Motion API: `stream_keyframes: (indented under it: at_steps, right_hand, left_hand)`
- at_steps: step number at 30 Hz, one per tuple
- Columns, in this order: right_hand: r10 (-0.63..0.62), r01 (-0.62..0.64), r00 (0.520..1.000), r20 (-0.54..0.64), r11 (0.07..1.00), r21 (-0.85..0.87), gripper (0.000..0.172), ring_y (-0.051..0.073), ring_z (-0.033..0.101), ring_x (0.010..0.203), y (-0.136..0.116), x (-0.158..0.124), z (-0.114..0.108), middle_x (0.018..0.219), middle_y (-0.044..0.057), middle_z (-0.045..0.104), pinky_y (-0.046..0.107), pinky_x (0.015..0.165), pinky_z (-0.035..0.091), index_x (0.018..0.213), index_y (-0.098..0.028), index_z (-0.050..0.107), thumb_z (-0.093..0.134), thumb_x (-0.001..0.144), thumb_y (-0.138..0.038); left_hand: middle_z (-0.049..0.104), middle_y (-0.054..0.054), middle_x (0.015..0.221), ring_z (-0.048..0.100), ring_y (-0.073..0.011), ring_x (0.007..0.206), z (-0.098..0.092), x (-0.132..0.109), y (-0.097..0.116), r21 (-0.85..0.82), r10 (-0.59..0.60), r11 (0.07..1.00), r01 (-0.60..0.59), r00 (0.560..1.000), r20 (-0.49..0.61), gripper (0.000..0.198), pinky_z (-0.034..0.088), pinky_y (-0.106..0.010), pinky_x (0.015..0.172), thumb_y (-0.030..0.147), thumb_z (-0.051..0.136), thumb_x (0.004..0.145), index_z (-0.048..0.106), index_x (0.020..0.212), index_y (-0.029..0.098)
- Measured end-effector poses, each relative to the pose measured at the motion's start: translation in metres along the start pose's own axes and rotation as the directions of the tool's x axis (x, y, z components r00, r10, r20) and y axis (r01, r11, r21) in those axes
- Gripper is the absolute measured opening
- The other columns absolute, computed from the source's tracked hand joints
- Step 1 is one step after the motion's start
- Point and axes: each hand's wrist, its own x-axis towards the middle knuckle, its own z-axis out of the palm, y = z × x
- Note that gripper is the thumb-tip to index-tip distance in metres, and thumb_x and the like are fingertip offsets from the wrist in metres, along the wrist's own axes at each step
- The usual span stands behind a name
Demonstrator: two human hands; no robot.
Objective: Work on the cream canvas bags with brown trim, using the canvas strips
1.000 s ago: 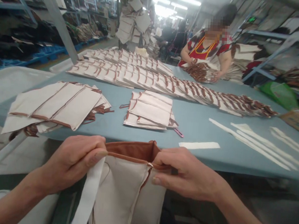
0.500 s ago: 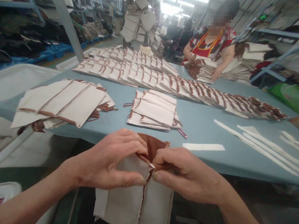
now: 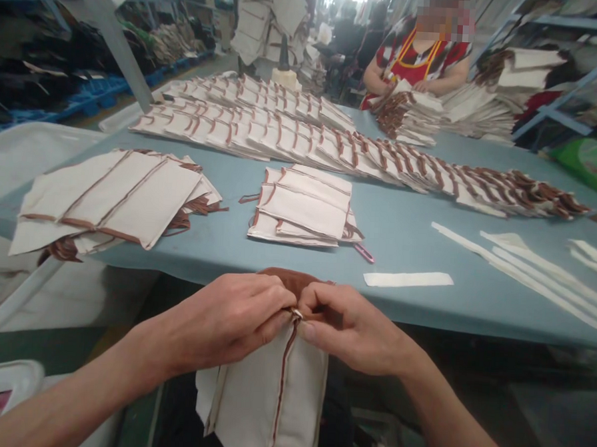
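Note:
A cream fabric pouch [image 3: 256, 398] with a brown seam and a brown inner edge hangs below my hands, in front of the table. My left hand [image 3: 241, 317] pinches its upper edge just left of the seam. From the right, my right hand [image 3: 350, 326] grips the same edge with thumb and bent forefinger. The fingertips of both hands nearly meet at a small pale tip on top of the seam. The fingers cover part of the brown edge.
On the blue table [image 3: 217, 256] lie a left pile of cream pieces [image 3: 114, 194], a middle stack [image 3: 310, 201], a small pink tool [image 3: 364, 252], white strips [image 3: 408, 279] and long overlapping rows of pieces [image 3: 293, 136]. Across the table, a person [image 3: 419, 63] handles another stack.
My left thumb and fingers have closed onto the pouch's edge beside the seam. The pouch has swung slightly and my right hand stays at the seam. The view has tipped downward.

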Motion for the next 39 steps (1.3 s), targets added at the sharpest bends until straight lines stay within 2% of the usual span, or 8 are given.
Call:
stream_keyframes:
  at_steps: [2, 5, 10, 14, 19, 23, 29, 39]
  right_hand:
    - [0.002, -0.002, 1.000, -0.017, 1.000, 0.003, 0.011, 0.010, 0.039, 0.059, 0.003, -0.001, 0.003, 0.070, -0.005, 0.048, 0.023, 0.054, 0.030, 0.081, -0.019, 0.053, 0.061, 0.087, -0.024]
    - [-0.005, 0.005, 1.000, -0.024, 1.000, 0.002, 0.007, 0.010, 0.042, 0.060, 0.004, -0.002, 0.005, 0.071, -0.004, 0.050, 0.023, 0.055, 0.033, 0.081, -0.019, 0.054, 0.058, 0.085, -0.022]
    - [-0.081, 0.083, 0.994, -0.070, 0.996, 0.018, 0.011, 0.011, 0.041, 0.061, 0.003, -0.001, 0.009, 0.068, -0.005, 0.048, 0.023, 0.057, 0.035, 0.077, -0.020, 0.052, 0.061, 0.082, -0.024]
    - [-0.067, 0.072, 0.993, -0.098, 0.996, 0.048, 0.011, 0.010, 0.043, 0.059, 0.004, 0.000, 0.015, 0.067, -0.005, 0.050, 0.022, 0.055, 0.035, 0.075, -0.020, 0.051, 0.060, 0.081, -0.021]
    - [-0.104, 0.106, 0.986, -0.131, 0.994, 0.010, 0.013, 0.010, 0.043, 0.057, 0.005, 0.001, 0.019, 0.065, -0.005, 0.050, 0.022, 0.054, 0.036, 0.074, -0.020, 0.052, 0.060, 0.084, -0.022]
    - [-0.099, 0.102, 0.987, -0.128, 0.995, 0.019, 0.014, 0.010, 0.045, 0.057, 0.008, 0.002, 0.018, 0.065, -0.005, 0.053, 0.021, 0.054, 0.037, 0.074, -0.020, 0.053, 0.061, 0.085, -0.021]
    - [-0.104, 0.109, 0.989, -0.109, 0.993, 0.044, 0.017, 0.010, 0.044, 0.059, 0.012, 0.007, 0.018, 0.067, -0.004, 0.054, 0.022, 0.055, 0.036, 0.076, -0.019, 0.055, 0.064, 0.088, -0.027]
    - [-0.077, 0.086, 0.992, -0.101, 0.992, 0.095, 0.019, 0.010, 0.042, 0.057, 0.005, 0.012, 0.024, 0.063, -0.005, 0.051, 0.022, 0.053, 0.034, 0.074, -0.020, 0.052, 0.065, 0.087, -0.027]
  left_hand:
    - [0.065, -0.004, 0.082, 0.060, -0.0169, 0.075, 0.003, -0.001, 0.001, -0.001, 0.002, 1.000, -0.002, 1.000, -0.004, 0.023, 0.043, -0.027, 0.072, 0.013, 0.042, 0.104, 0.061, 0.091, 0.014]
    - [0.060, 0.000, 0.076, 0.055, -0.0141, 0.069, 0.004, 0.002, 0.003, -0.129, -0.051, 0.990, 0.055, 0.998, 0.035, 0.022, 0.041, -0.025, 0.068, 0.012, 0.041, 0.101, 0.057, 0.086, 0.017]
    - [0.047, 0.005, 0.069, 0.043, -0.0104, 0.061, 0.007, 0.008, 0.002, -0.389, -0.120, 0.911, 0.136, 0.991, 0.066, 0.025, 0.035, -0.023, 0.062, 0.015, 0.037, 0.098, 0.045, 0.074, 0.020]
    - [0.043, 0.006, 0.068, 0.039, -0.0098, 0.061, 0.009, 0.005, 0.001, -0.490, -0.154, 0.853, 0.181, 0.984, 0.094, 0.027, 0.033, -0.023, 0.060, 0.021, 0.038, 0.100, 0.042, 0.073, 0.020]
    - [0.040, 0.007, 0.067, 0.038, -0.0094, 0.060, 0.007, 0.001, 0.004, -0.528, -0.214, 0.814, 0.244, 0.970, 0.118, 0.029, 0.032, -0.021, 0.059, 0.023, 0.039, 0.102, 0.041, 0.073, 0.020]
    - [0.047, 0.005, 0.070, 0.044, -0.0098, 0.064, 0.001, 0.001, 0.008, -0.531, -0.219, 0.805, 0.264, 0.964, 0.148, 0.030, 0.036, -0.021, 0.062, 0.023, 0.038, 0.104, 0.047, 0.075, 0.019]
    - [0.050, 0.006, 0.068, 0.043, -0.0092, 0.061, 0.003, -0.002, 0.008, -0.616, -0.314, 0.716, 0.329, 0.940, 0.136, 0.012, 0.034, -0.019, 0.056, 0.018, 0.054, 0.087, 0.056, 0.076, 0.017]
    - [0.047, 0.006, 0.064, 0.039, -0.0076, 0.056, 0.010, -0.007, 0.005, -0.683, -0.349, 0.655, 0.321, 0.931, 0.104, 0.015, 0.031, -0.018, 0.052, 0.019, 0.054, 0.087, 0.056, 0.073, 0.015]
